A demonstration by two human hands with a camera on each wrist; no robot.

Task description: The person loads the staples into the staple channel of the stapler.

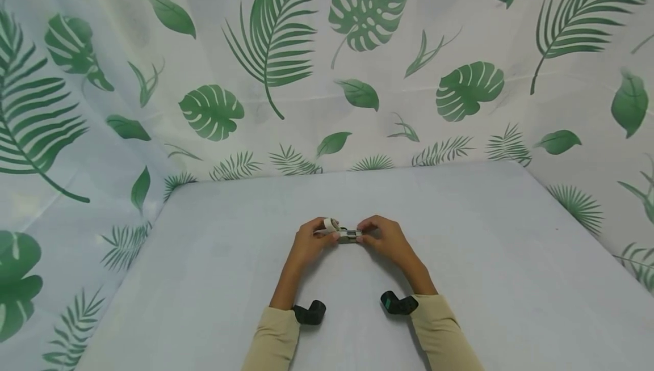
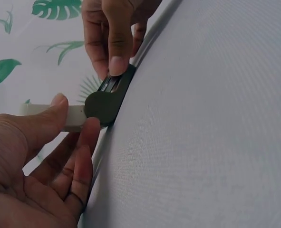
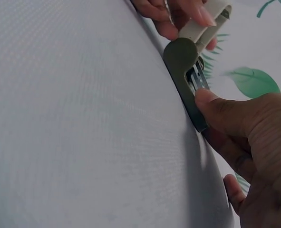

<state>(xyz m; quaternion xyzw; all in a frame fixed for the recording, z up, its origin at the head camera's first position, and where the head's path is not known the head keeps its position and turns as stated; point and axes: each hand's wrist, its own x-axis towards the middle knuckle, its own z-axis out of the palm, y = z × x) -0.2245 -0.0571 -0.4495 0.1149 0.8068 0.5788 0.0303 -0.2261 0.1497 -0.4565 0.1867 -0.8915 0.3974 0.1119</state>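
A small stapler [image 1: 349, 237] is held between both hands at the middle of the white table. Its dark green body [image 3: 180, 59] has a rounded hinge end, and the cream top arm [image 2: 75, 117] is swung open at an angle. Along the body shows a metal rail [image 3: 198, 80]. My left hand [image 1: 308, 241] holds the hinge side, thumb on the cream arm and fingertips against the green hinge. The other end is pinched by my right hand [image 1: 386, 239], its thumb over the end of the rail and fingers behind.
The white table [image 1: 230, 280] spreads out around the hands. A leaf-printed curtain [image 1: 306, 127] stands behind it and along both sides. Each wrist wears a black camera mount [image 1: 310, 312] just below the cuff of a beige sleeve [image 1: 273, 334].
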